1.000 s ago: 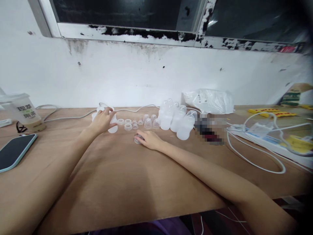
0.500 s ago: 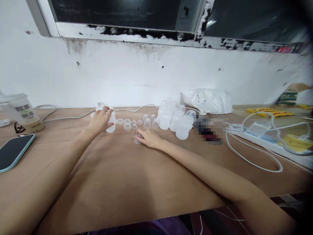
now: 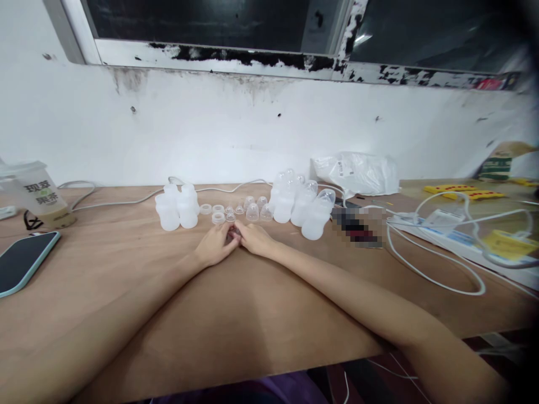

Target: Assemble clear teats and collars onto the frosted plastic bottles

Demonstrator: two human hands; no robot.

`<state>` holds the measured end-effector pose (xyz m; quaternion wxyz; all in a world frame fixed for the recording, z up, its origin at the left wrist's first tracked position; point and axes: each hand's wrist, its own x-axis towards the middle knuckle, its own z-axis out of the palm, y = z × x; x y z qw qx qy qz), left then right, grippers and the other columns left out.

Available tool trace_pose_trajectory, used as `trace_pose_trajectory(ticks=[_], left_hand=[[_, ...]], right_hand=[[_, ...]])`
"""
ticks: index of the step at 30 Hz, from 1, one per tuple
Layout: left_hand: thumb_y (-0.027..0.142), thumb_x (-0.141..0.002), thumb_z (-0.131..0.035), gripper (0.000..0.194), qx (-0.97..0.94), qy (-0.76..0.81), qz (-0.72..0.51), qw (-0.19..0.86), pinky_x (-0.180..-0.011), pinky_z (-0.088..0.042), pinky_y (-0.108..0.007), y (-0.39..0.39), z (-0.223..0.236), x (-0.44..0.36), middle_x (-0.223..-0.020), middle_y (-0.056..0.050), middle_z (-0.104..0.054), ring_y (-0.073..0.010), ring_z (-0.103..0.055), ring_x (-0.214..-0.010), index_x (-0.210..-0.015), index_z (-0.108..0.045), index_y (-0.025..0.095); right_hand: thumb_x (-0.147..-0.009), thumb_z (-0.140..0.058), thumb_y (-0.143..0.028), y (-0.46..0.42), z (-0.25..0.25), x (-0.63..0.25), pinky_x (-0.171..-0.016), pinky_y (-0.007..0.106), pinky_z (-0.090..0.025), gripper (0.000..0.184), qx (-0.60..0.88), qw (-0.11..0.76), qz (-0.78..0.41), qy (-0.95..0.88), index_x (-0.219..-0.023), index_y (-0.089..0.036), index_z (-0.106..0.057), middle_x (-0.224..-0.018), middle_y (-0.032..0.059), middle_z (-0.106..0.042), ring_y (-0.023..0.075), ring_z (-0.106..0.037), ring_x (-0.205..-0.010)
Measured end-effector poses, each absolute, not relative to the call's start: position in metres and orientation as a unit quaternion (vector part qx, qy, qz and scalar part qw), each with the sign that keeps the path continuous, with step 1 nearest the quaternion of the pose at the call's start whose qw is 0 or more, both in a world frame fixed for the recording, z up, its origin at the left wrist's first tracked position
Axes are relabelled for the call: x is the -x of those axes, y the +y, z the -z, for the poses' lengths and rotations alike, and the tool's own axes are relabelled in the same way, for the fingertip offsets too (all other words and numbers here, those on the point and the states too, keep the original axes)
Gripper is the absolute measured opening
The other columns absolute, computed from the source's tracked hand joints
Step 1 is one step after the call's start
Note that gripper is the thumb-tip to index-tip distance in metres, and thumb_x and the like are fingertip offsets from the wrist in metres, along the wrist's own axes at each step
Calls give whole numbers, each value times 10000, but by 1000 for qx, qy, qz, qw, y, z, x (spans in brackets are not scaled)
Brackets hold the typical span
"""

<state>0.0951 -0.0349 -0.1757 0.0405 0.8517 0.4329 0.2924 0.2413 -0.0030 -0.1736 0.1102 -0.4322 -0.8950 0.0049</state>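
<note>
My left hand [image 3: 214,246] and my right hand [image 3: 255,238] meet low over the table, both closed at the fingertips around a small clear bottle nipple with a ring base. The fingers hide almost all of it. Just behind them stand several small clear nipples [image 3: 229,216] and a few white screw rings [image 3: 218,217]. Clear domed caps [image 3: 252,212] stand a little farther right. To the left, several frosted baby bottles [image 3: 169,213] stand uncapped in a group. Right of the caps, several bottles with domed caps [image 3: 312,225] are clustered, the nearest one leaning.
A white plastic bag [image 3: 357,174] lies by the wall. At right are a power strip [image 3: 455,235] with looped white cables and yellow packets [image 3: 463,192]. On the left, a drink cup [image 3: 46,196] stands behind a phone [image 3: 27,264].
My left hand has left the frosted bottles and moved right and nearer, joining my right hand at the nipple. The bottles at left are uncovered now. My right hand stays nearly in place.
</note>
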Motion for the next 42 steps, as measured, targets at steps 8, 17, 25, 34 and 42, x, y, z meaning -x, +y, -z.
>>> trace_pose_trajectory(ticks=[8, 17, 25, 34, 42], left_hand=[[422, -689, -535, 430, -849, 430, -290, 101, -718, -421, -247, -26, 173, -82, -898, -6, -600, -142, -551, -805, -1051, -464, 201], [333, -737, -465, 297, -824, 555, 10, -113, -794, -380, -344, -33, 139, -84, -901, -116, -601, -228, -548, -865, -910, -546, 106], [81, -700, -415, 232, -767, 627, 55, -122, -636, -453, -315, -31, 136, -73, -941, -175, -541, -258, -558, -851, -881, -561, 80], [28, -738, -300, 315, -759, 635, 24, -140, -630, -468, -304, -14, 152, -73, -995, -159, -490, -230, -565, -822, -964, -515, 73], [69, -764, -289, 336, -765, 622, -20, -166, -632, -457, -259, -8, 156, -68, -1100, -143, -433, -201, -535, -887, -1077, -405, 104]], right_hand=[[-859, -234, -394, 0, 174, -243, -590, 237, -353, 340, 421, 139, -52, -895, -1023, -163, -422, -890, 78, -602, 176, -569, -751], [-853, -283, -313, 4, 179, -244, -667, 251, -387, 269, 400, 270, -71, -873, -1050, -160, -386, -865, 56, -585, 144, -551, -741], [-837, -313, -342, 23, 177, -240, -681, 315, -403, 354, 572, 162, 35, -803, -1125, -146, -379, -886, 120, -590, 229, -557, -811], [-839, -278, -328, 33, 178, -236, -696, 312, -407, 344, 602, 142, 48, -784, -1059, -128, -451, -915, 129, -585, 245, -553, -845], [-834, -273, -321, 35, 177, -234, -690, 347, -409, 399, 602, 141, 42, -785, -1168, -119, -355, -915, 148, -587, 263, -554, -843]])
